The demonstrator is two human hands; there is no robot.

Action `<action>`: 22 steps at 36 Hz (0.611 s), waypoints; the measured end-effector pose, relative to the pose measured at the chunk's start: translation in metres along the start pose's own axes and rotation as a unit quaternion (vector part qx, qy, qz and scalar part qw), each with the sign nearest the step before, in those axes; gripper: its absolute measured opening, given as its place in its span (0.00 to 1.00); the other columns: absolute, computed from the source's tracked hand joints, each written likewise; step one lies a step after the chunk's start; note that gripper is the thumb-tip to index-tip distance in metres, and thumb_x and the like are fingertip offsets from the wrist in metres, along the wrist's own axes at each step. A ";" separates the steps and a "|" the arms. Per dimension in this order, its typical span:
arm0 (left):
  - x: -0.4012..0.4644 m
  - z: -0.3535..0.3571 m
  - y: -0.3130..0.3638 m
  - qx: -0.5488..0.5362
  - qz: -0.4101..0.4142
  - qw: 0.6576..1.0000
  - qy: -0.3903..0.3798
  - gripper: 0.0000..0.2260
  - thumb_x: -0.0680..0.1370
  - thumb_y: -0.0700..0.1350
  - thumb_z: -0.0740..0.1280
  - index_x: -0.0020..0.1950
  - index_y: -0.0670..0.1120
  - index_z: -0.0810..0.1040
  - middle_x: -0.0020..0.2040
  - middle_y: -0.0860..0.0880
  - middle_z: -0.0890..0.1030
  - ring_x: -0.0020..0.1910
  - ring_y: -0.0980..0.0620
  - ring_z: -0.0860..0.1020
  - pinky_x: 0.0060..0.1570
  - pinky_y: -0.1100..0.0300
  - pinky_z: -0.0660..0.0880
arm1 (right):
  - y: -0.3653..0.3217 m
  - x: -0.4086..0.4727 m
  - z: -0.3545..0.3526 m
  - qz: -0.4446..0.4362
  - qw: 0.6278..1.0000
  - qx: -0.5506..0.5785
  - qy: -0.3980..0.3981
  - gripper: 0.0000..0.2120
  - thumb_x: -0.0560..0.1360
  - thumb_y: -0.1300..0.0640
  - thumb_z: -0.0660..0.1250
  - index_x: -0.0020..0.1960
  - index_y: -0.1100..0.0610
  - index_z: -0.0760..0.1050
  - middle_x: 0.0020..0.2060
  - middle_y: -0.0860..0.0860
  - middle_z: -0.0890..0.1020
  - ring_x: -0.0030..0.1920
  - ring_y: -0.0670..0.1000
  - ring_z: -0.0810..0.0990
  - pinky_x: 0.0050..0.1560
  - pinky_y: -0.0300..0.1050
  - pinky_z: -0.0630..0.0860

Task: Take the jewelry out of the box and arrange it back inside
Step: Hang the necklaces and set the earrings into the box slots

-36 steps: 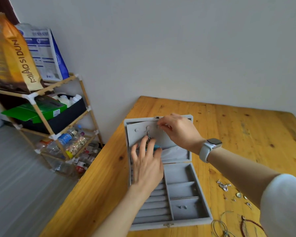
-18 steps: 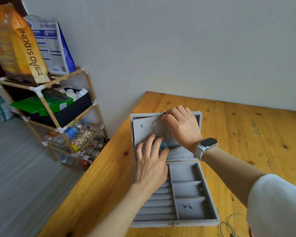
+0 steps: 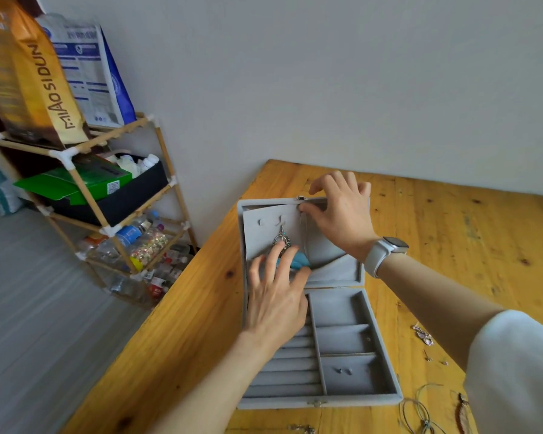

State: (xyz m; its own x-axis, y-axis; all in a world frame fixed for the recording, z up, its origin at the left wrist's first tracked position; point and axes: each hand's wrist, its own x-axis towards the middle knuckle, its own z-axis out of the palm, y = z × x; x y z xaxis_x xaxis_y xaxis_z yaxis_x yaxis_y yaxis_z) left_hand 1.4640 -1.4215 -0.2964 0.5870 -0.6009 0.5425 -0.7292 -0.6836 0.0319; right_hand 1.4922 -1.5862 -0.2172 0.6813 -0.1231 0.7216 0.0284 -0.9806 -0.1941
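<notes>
Only writing we can actually read is "MIAOSIDUN" running up the orange bag [image 3: 22, 73] on top of the wooden rack [image 3: 113, 195]. The white and blue bag [image 3: 88, 73] beside it has print that's too small to make out, and the green box [image 3: 76, 183] one shelf down has a QR code sticker.

The grey jewelry box [image 3: 342, 343] lies open on the wooden table [image 3: 452, 230], its lid tipped back toward the wall. Our left hand [image 3: 276, 302] is spread wide and flat over the lid's lower pocket, fingertips [image 3: 278, 250] touching the dangling silver earring [image 3: 282, 239] that hangs from the lid panel, with something turquoise [image 3: 300, 261] peeking out under them. Our right hand [image 3: 342, 214], smartwatch [image 3: 386, 250] on the wrist, has thumb and forefinger pinched narrow near the top edge of the lid by the clasp; whether there's anything between them, we can't tell.

Two small studs [image 3: 342, 370] sit in the bottom right compartment. Loose pieces [image 3: 423, 335] and cords [image 3: 420, 408] are on the table right of the box.
</notes>
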 end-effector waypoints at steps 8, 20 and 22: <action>0.001 -0.002 0.001 0.004 -0.006 1.000 -0.014 0.15 0.70 0.45 0.59 0.52 0.49 0.79 0.66 0.46 0.72 0.69 0.43 0.63 0.62 0.42 0.63 | 0.002 -0.004 -0.012 0.023 0.998 0.006 -0.054 0.13 0.72 0.48 0.66 0.52 0.54 0.75 0.51 0.51 0.77 0.54 0.55 0.72 0.51 0.50 0.58; 0.013 -0.003 0.005 0.102 0.035 0.994 -0.027 0.16 0.64 0.47 0.70 0.50 0.44 0.79 0.70 0.46 0.69 0.73 0.42 0.57 0.65 0.40 0.52 | 0.002 -0.029 -0.019 -0.050 0.996 -0.028 -0.064 0.19 0.71 0.61 0.54 0.60 0.55 0.72 0.54 0.52 0.78 0.55 0.56 0.77 0.61 0.62 0.64; 0.014 0.000 0.003 0.115 0.053 0.991 -0.030 0.17 0.64 0.47 0.71 0.51 0.44 0.79 0.69 0.45 0.70 0.73 0.43 0.57 0.67 0.39 0.50 | 0.004 -0.033 -0.021 -0.052 0.995 -0.034 -0.074 0.21 0.71 0.62 0.53 0.61 0.56 0.72 0.55 0.53 0.78 0.57 0.55 0.76 0.63 0.63 0.62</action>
State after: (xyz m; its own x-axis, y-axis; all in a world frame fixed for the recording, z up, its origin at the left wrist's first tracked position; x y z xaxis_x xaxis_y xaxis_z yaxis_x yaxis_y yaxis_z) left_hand 1.4700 -1.4318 -0.2889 0.5364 -0.6938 0.4805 -0.6927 -0.6872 -0.2190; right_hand 1.4550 -1.5892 -0.2279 0.7775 -0.0011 0.6289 0.0588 -0.9955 -0.0745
